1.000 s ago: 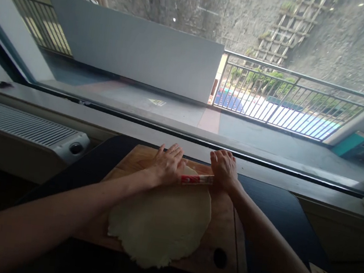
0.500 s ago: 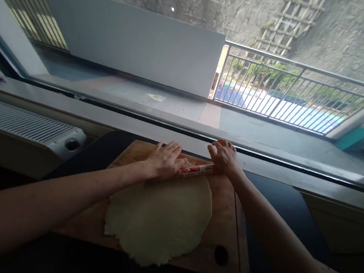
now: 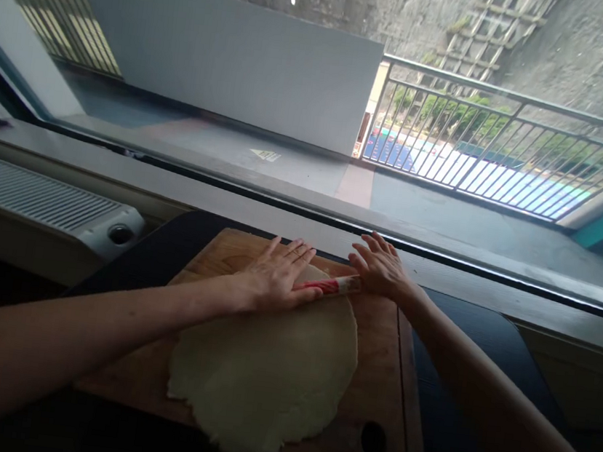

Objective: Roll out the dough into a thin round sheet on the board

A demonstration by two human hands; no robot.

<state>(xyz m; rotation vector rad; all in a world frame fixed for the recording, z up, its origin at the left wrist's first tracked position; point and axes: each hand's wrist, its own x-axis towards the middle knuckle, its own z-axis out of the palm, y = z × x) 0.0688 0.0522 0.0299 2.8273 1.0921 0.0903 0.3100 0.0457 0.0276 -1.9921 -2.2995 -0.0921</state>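
A thin, pale sheet of dough (image 3: 266, 376) with a ragged near edge lies on a wooden board (image 3: 373, 359). Across its far part runs a slim red-and-white roller (image 3: 327, 286), much like a rolling pin. My left hand (image 3: 279, 274) rests flat over the roller's left part with fingers stretched out, hiding that end. At the roller's right end is my right hand (image 3: 381, 269), its palm over the tip and its fingers extended and spread. Neither hand is wrapped around the roller.
The board sits on a dark table (image 3: 462, 348) against a white window sill (image 3: 327, 240). A white radiator (image 3: 52, 199) stands to the left. Behind the glass are a balcony and a metal railing (image 3: 509, 149). A round hole (image 3: 374, 440) pierces the board's near right corner.
The roller has turned, showing more solid red. My fingers have straightened, and both hands appear slightly further right. The whole view has shifted a little.
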